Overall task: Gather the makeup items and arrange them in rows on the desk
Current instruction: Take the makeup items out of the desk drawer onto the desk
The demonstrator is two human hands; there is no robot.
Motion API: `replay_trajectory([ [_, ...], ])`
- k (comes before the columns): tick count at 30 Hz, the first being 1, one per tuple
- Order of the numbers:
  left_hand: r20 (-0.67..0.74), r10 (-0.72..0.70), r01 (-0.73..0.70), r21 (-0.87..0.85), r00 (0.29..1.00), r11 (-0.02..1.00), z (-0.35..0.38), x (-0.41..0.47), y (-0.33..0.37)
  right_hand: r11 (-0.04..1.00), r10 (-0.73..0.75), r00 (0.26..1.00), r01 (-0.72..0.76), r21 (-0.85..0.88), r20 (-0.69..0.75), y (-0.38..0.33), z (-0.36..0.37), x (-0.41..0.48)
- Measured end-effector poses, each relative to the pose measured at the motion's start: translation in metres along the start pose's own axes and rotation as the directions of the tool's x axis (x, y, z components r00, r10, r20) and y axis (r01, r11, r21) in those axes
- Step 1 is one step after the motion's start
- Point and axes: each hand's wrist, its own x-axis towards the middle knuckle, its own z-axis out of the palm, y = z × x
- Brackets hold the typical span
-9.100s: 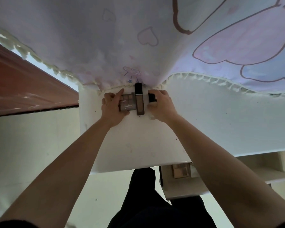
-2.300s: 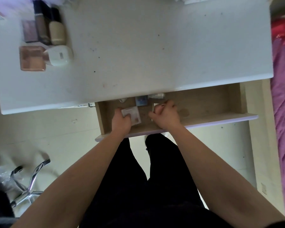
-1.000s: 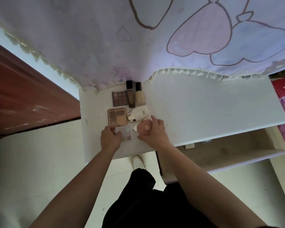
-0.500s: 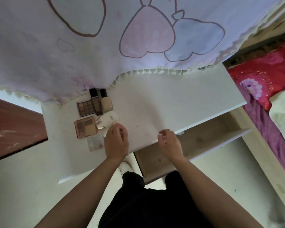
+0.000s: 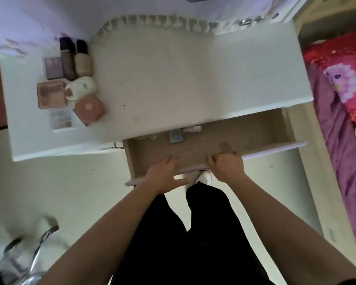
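Note:
Several makeup items lie in rows at the left of the white desk (image 5: 173,79): a dark eyeshadow palette (image 5: 52,67), a brown tube (image 5: 67,58), a beige foundation bottle (image 5: 82,62), a pink palette (image 5: 51,95), a white compact (image 5: 81,87), a pink square compact (image 5: 89,109) and a small clear palette (image 5: 61,119). The open drawer (image 5: 255,132) holds a small blue item (image 5: 175,136) and a white tube (image 5: 192,128) at its back. My left hand (image 5: 162,175) reaches over the drawer's front edge with fingers extended and holds nothing. My right hand (image 5: 226,166) curls its fingers over that front edge.
A frilled printed cloth (image 5: 152,9) hangs over the desk's back edge. A bed with red and purple bedding (image 5: 341,89) stands at the right. A chair's metal base (image 5: 35,251) sits on the floor at lower left. My legs stand below the drawer.
Both hands have come down from the desk top to the drawer's front edge. The pink square compact now lies uncovered on the desk. My view has tipped downward.

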Motion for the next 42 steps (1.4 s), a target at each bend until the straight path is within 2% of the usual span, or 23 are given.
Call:
replay_trajectory([
  [2, 0.087, -0.091, 0.088, 0.047, 0.992, 0.995, 0.017, 0.006, 0.009, 0.993, -0.085, 0.995, 0.080, -0.085, -0.054, 0.009, 0.009, 0.002],
  [4, 0.018, -0.183, 0.181, 0.077, 0.983, 0.980, 0.030, 0.013, 0.014, 0.977, -0.190, 0.978, 0.180, -0.112, -0.087, 0.014, 0.017, 0.004],
  [8, -0.129, -0.263, 0.281, 0.157, 0.956, 0.947, 0.044, 0.018, 0.020, 0.954, -0.286, 0.865, 0.298, -0.038, -0.411, 0.025, 0.032, 0.012],
  [10, -0.164, -0.243, 0.271, 0.180, 0.956, 0.946, 0.046, 0.017, 0.020, 0.955, -0.292, 0.851, 0.286, -0.080, -0.436, 0.026, 0.038, 0.013],
  [12, -0.197, -0.227, 0.267, 0.204, 0.954, 0.942, 0.046, 0.014, 0.019, 0.976, -0.219, 0.880, 0.190, -0.111, -0.421, 0.026, 0.041, 0.013],
  [14, -0.229, -0.213, 0.262, 0.213, 0.950, 0.941, 0.050, 0.010, 0.020, 0.984, -0.176, 0.888, 0.155, -0.084, -0.424, 0.027, 0.047, 0.010],
  [19, -0.176, -0.201, 0.230, 0.163, 0.964, 0.959, 0.079, -0.006, 0.020, 0.987, -0.152, 0.867, 0.155, -0.034, -0.475, 0.032, 0.074, -0.012],
  [21, -0.158, -0.197, 0.219, 0.134, 0.968, 0.966, 0.094, -0.010, 0.020, 0.985, -0.150, 0.878, 0.171, 0.005, -0.455, 0.034, 0.087, -0.018],
  [27, -0.155, -0.144, 0.169, 0.167, 0.977, 0.971, 0.107, -0.010, 0.020, 0.979, -0.194, 0.894, 0.204, -0.018, -0.403, 0.040, 0.105, -0.022],
  [30, -0.089, -0.115, 0.130, 0.192, 0.989, 0.973, 0.097, -0.007, 0.015, 0.983, -0.163, 0.931, 0.182, 0.028, -0.328, 0.040, 0.103, -0.020],
  [33, -0.032, -0.117, 0.120, 0.111, 0.993, 0.987, 0.092, -0.001, 0.007, 0.987, -0.133, 0.954, 0.151, 0.047, -0.268, 0.036, 0.094, -0.020],
  [36, 0.046, -0.149, 0.150, -0.009, 0.988, 0.989, 0.086, 0.005, -0.005, 0.980, -0.028, 0.989, 0.056, 0.189, -0.148, 0.029, 0.083, -0.014],
  [39, 0.110, -0.129, 0.135, -0.051, 0.986, 0.990, 0.084, 0.008, -0.014, 0.906, 0.095, 0.991, -0.048, 0.420, -0.091, 0.014, 0.071, 0.005],
  [42, 0.207, -0.106, 0.139, -0.151, 0.973, 0.979, 0.080, 0.008, -0.024, 0.907, 0.038, 0.995, 0.003, 0.421, -0.089, -0.003, 0.063, 0.034],
])
